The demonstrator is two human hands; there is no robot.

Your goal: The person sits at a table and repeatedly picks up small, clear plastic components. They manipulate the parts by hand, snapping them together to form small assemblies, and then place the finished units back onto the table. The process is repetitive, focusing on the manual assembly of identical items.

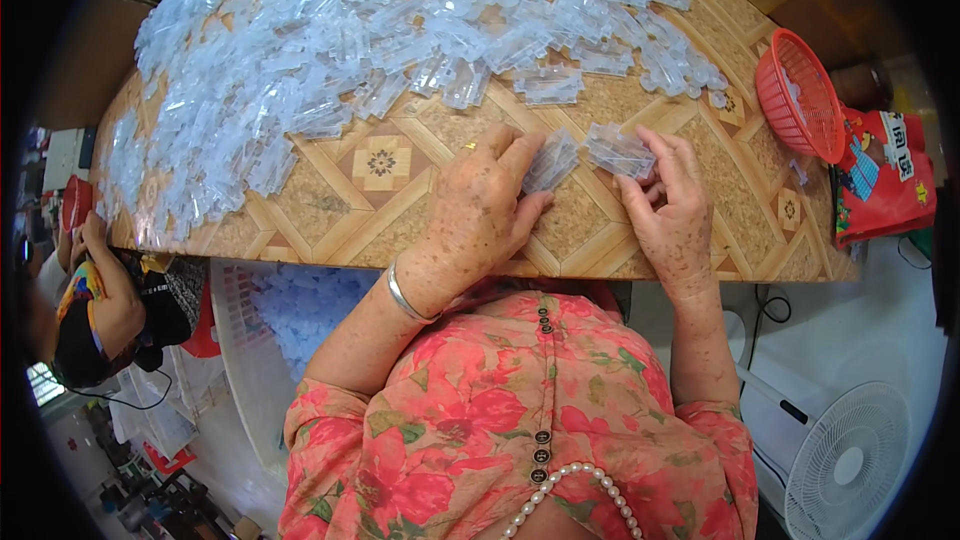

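Between the thumb and fingers of my left hand (480,195) is a clear plastic piece (552,162), tilted just above the table. My right hand (675,202) pinches a second clear plastic piece (617,151), flat and ribbed, by its right end. The two pieces are close together but apart. Beyond my hands, a wide heap of similar clear plastic pieces (330,50) covers much of the patterned table (370,215). One small group of pieces (548,84) lies at the heap's near edge, in front of my fingers.
A red plastic basket (800,105) tilts at the table's right edge, by a red printed bag (885,175). Below the table's left side stands a white crate (240,340) of bluish pieces. A white fan (848,465) is at lower right. Another person's arm (115,290) shows far left.
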